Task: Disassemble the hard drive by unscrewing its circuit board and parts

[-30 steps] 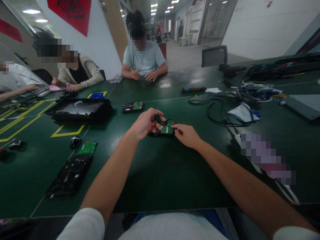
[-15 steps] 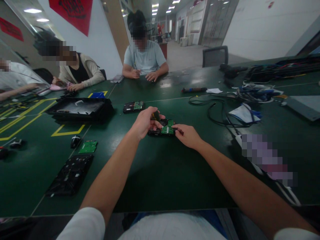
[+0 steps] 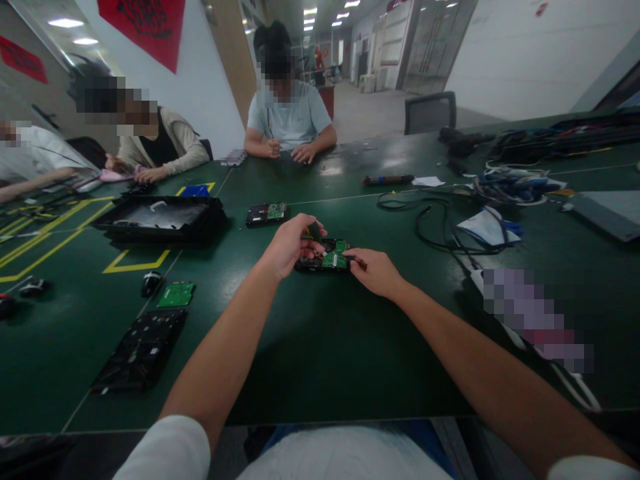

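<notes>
1. At far left we see a person [image 3: 37, 157], cut off by the view's edge.
2. Near left lies a black casing [image 3: 140, 353], a loose green board [image 3: 176, 294] just beyond.
3. Our left hand [image 3: 293, 248] curls around a dark tool [image 3: 314, 231]; its tip is hidden.
4. The hard drive [image 3: 336, 257] lies centrally, partly covered by our fingers.
5. Our right hand [image 3: 377, 272] narrows at its right end; we cannot tell what it pinches.
6. At right, pixelation masks an object [image 3: 533, 317].
</notes>
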{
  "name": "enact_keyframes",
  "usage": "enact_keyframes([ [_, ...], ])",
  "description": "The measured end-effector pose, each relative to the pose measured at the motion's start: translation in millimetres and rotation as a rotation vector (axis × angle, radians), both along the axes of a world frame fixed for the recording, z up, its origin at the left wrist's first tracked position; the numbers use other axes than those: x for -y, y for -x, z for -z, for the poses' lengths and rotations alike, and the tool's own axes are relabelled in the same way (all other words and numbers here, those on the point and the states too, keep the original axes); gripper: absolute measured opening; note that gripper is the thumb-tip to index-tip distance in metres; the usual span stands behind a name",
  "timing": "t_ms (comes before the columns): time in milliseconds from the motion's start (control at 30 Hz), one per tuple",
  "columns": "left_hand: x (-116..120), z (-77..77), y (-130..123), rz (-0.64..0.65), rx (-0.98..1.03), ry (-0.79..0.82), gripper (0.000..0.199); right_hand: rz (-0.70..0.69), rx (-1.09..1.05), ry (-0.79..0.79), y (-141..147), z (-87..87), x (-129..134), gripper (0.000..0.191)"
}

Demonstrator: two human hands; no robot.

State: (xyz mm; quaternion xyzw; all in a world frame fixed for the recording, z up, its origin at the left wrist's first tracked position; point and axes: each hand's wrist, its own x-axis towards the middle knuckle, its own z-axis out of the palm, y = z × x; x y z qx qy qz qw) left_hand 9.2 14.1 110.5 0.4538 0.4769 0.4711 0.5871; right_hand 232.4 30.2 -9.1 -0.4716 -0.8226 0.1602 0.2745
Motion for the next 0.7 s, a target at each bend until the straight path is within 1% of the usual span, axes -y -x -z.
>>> enact_keyframes([
  [100,0.0,0.1,1.8,-0.023,-0.029,-0.033,0.025,-0.007,0.008,0.006,0.0,-0.6,0.1,0.037],
  [267,1.2,0.4,3.1,0.039,-0.027,-0.032,0.023,-0.015,0.017,0.018,0.0,-3.0,1.3,0.038],
  [400,0.7,2.3,3.2,0.07,-0.018,-0.031,0.024,-0.014,0.014,-0.001,-0.3,-2.7,1.2,0.036],
  [600,0.1,0.8,3.8,0.0,-0.035,-0.032,0.025,-0.024,0.002,-0.004,-1.1,-2.2,1.4,0.037],
  [700,-1.1,0.3,3.4,0.014,-0.01,0.008,0.026,-0.021,-0.004,-0.009,-1.0,-1.6,1.0,0.036],
])
